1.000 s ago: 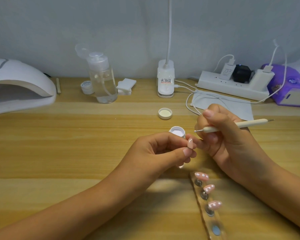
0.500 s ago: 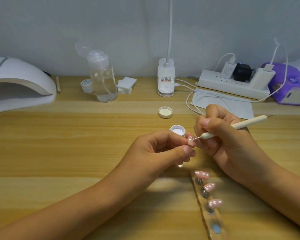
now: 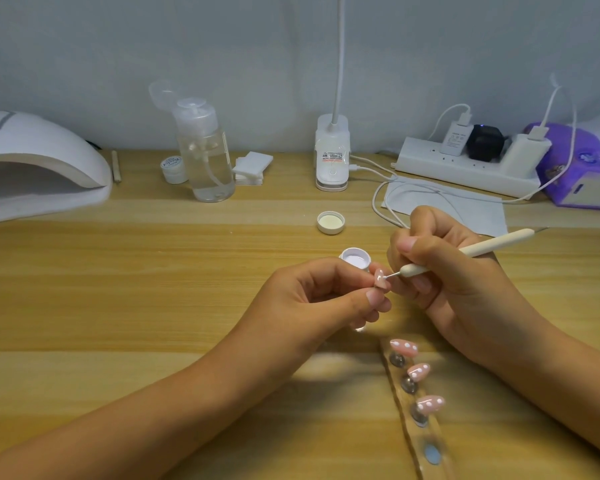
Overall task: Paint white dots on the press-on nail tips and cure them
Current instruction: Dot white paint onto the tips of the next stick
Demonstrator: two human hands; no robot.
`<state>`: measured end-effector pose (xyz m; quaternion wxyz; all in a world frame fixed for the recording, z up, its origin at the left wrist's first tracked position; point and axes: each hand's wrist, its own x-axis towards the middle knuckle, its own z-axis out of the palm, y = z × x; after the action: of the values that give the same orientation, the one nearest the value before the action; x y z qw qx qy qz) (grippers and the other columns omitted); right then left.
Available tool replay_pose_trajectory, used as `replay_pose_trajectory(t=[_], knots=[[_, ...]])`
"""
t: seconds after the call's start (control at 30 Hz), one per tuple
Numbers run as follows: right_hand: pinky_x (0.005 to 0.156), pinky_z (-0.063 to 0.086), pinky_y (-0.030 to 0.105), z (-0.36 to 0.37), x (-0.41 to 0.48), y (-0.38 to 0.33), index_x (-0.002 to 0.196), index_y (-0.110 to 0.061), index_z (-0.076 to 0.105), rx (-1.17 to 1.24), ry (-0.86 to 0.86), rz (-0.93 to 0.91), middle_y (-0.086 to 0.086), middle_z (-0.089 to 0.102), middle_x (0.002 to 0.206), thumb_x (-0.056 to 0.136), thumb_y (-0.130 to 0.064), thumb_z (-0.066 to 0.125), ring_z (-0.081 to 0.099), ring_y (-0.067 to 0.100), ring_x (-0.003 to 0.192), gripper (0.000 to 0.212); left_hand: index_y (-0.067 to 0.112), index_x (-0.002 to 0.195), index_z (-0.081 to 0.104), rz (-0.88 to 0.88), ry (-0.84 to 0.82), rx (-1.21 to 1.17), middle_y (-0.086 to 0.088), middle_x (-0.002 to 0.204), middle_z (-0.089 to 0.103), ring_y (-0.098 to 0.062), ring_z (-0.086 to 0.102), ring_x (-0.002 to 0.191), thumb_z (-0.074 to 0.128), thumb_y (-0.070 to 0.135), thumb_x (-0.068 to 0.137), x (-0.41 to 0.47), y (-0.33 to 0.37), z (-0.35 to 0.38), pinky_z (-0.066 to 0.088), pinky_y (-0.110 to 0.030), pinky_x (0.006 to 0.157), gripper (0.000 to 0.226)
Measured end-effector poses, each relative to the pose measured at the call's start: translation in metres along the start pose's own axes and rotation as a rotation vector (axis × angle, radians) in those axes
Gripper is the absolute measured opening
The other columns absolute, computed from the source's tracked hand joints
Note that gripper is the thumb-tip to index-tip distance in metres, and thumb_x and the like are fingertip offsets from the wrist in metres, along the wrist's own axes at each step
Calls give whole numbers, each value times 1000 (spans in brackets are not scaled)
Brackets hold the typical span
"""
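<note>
At centre frame, a person's left hand [image 3: 312,299] pinches a pink nail tip [image 3: 380,278] between thumb and forefinger, the other fingers curled beneath. The right hand [image 3: 444,271] grips a white dotting tool [image 3: 482,249] like a pen, fingers clamped on its shaft and its metal point meeting the tip's surface. Both hands sit low over a wooden table [image 3: 118,289], where a wide band of bare wood runs across the left half of the frame.

Room is tighter around the work. An open paint pot [image 3: 355,259] stands just behind the left fingertips, its lid [image 3: 330,222] a little farther back. At lower right, a holder strip [image 3: 420,441] lies between the forearms and runs off the bottom edge. It carries three dotted tips [image 3: 419,371] on metal studs.

Along the wall edge, from upper left to upper right, stand:
- a white curing lamp [image 3: 39,161], its mouth open toward the table
- a wooden stick [image 3: 116,166]
- a small jar [image 3: 174,169]
- a clear pump bottle [image 3: 207,157]
- cotton pads [image 3: 252,168]
- a desk-lamp base [image 3: 331,157]
- a power strip [image 3: 465,171]
- a purple tissue pack [image 3: 582,168]

A white sheet [image 3: 465,209] and looped cables lie just behind the right hand.
</note>
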<state>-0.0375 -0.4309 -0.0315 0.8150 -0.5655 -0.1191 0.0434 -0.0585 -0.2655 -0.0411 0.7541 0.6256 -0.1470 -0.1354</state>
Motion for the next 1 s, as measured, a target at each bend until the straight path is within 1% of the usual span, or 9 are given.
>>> replay_pose_trajectory(t=[0.23,0.43,0.63,0.83,1.0], knots=[[51,49,18,1,0,-1,52,-20,43,48,11,3,-1,36,46,78,-8,52,39,7,46,30,11,81,71,1,-2,-7,-6,77,72,-10,62,69,68,16,72,0,0,1,50,-17,65,11],[52,48,17,1,-1,0,51,-22,44,-18,22,11,-2,37,46,77,-10,54,39,6,44,30,11,81,71,-3,0,-3,-7,77,73,-11,62,69,68,16,72,0,0,0,51,-17,65,11],[51,49,17,1,0,-1,52,-20,44,33,20,9,-1,37,46,77,-10,53,40,6,45,29,10,81,70,-4,3,-7,-7,77,72,-11,62,68,68,16,71,0,0,1,51,-17,64,11],[52,48,18,0,0,0,52,-21,44,-17,14,11,-1,37,47,78,-10,54,40,6,45,30,12,80,71,-5,1,-7,-7,77,72,-10,62,68,68,16,72,-1,1,1,51,-17,65,9],[53,50,19,-1,1,1,53,-20,43,31,34,14,0,34,47,79,-12,55,37,10,48,30,7,85,71,-22,2,-4,-6,76,72,-8,62,66,68,17,72,0,0,0,50,-16,64,17]])
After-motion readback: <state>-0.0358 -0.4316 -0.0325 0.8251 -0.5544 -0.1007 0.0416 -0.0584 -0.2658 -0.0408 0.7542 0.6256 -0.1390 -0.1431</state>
